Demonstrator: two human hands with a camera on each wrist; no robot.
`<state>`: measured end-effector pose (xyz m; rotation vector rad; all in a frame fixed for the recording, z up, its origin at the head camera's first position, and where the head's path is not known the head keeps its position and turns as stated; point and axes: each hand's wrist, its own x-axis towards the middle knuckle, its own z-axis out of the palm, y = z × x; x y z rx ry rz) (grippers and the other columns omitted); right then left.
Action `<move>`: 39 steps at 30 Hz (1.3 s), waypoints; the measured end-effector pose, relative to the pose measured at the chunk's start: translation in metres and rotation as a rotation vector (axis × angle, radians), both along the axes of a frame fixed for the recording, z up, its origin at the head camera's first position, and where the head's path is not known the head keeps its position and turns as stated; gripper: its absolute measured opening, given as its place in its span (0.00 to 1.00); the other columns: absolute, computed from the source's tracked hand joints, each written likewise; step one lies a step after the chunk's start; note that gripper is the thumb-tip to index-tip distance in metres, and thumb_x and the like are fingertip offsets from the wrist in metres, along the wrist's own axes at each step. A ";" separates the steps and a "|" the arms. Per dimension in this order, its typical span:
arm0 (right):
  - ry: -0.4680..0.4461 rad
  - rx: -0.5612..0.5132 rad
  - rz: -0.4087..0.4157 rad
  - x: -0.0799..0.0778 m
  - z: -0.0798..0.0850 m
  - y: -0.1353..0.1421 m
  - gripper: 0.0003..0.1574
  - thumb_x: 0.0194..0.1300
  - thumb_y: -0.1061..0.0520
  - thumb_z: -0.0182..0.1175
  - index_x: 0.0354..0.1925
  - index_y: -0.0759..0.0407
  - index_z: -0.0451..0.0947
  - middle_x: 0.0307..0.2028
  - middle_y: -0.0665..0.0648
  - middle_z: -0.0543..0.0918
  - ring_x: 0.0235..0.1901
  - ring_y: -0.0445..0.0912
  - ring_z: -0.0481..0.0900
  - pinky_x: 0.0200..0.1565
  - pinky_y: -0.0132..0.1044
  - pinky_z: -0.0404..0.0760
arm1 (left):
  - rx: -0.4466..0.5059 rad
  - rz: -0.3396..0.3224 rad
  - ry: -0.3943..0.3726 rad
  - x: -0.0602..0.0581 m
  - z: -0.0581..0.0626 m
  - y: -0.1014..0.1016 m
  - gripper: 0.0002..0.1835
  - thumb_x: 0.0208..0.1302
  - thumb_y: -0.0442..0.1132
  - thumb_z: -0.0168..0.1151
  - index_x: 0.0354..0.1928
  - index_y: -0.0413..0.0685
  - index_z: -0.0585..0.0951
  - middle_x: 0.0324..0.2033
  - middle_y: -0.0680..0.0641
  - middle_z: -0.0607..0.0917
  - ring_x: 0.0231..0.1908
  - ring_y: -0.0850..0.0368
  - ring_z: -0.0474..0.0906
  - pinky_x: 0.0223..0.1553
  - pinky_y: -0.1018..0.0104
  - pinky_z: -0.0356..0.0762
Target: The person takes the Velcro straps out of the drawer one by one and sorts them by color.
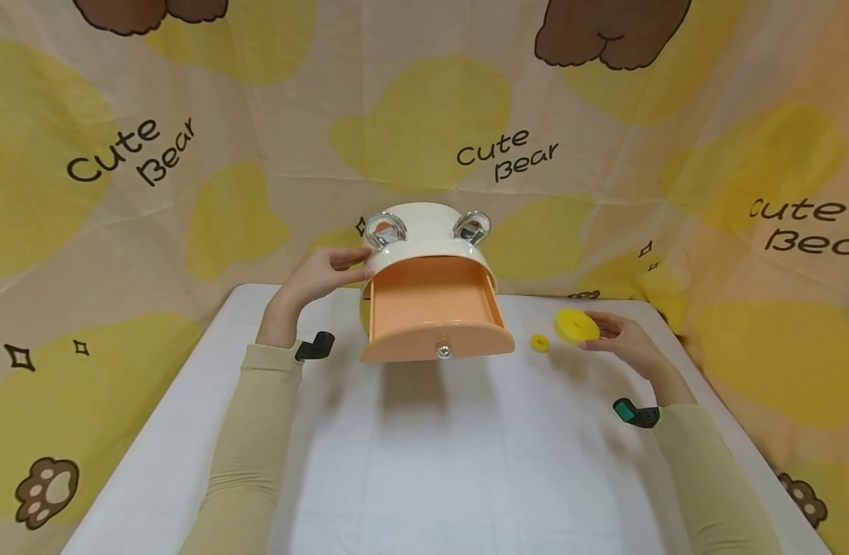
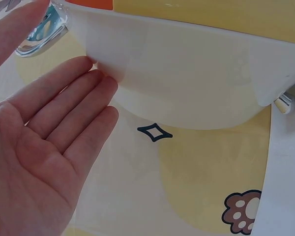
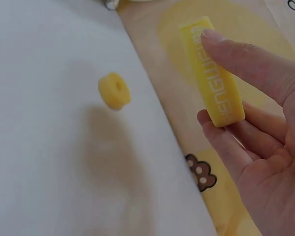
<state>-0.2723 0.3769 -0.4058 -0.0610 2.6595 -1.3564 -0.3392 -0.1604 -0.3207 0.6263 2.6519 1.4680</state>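
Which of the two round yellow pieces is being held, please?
The larger yellow disc, pale lettering on its rim, is in the right hand; the smaller yellow disc sits untouched on the white table.

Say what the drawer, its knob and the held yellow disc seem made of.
Drawer: probably smooth plastic, by its even sheen.
Knob: metal or chromed plastic, by its mirror-like glint.
Yellow disc: perhaps matte plastic or foam, by its dull surface.

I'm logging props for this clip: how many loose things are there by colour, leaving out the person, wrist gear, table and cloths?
Yellow: 2 (large disc held in the right hand, small ring)
White with orange: 1 (box, its orange drawer pulled out)
Total: 3
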 end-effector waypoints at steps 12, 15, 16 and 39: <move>-0.039 -0.002 -0.039 -0.004 -0.034 0.018 0.59 0.54 0.39 0.68 0.72 0.61 0.51 0.70 0.67 0.59 0.67 0.62 0.60 0.66 0.57 0.61 | -0.033 -0.015 0.000 0.025 0.025 0.009 0.30 0.61 0.43 0.66 0.64 0.41 0.72 0.63 0.39 0.72 0.64 0.40 0.68 0.63 0.49 0.67; -0.042 0.009 -0.053 -0.005 -0.040 0.020 0.59 0.55 0.39 0.67 0.72 0.62 0.51 0.70 0.67 0.58 0.67 0.62 0.59 0.66 0.56 0.62 | -0.040 -0.017 0.006 0.028 0.026 0.009 0.30 0.61 0.42 0.65 0.64 0.40 0.72 0.63 0.39 0.72 0.64 0.40 0.68 0.63 0.49 0.67; -0.042 0.010 -0.060 -0.005 -0.042 0.021 0.59 0.54 0.39 0.68 0.72 0.62 0.51 0.70 0.67 0.58 0.67 0.62 0.59 0.65 0.55 0.62 | -0.041 -0.018 0.008 0.027 0.026 0.009 0.30 0.61 0.42 0.65 0.64 0.40 0.71 0.63 0.39 0.72 0.64 0.41 0.68 0.63 0.49 0.67; -0.059 -0.022 -0.172 -0.014 -0.071 0.004 0.59 0.55 0.44 0.69 0.73 0.60 0.48 0.72 0.67 0.53 0.70 0.63 0.54 0.68 0.55 0.59 | -0.035 0.001 0.010 0.019 0.019 0.006 0.31 0.59 0.47 0.67 0.63 0.45 0.74 0.62 0.42 0.74 0.63 0.45 0.70 0.62 0.51 0.69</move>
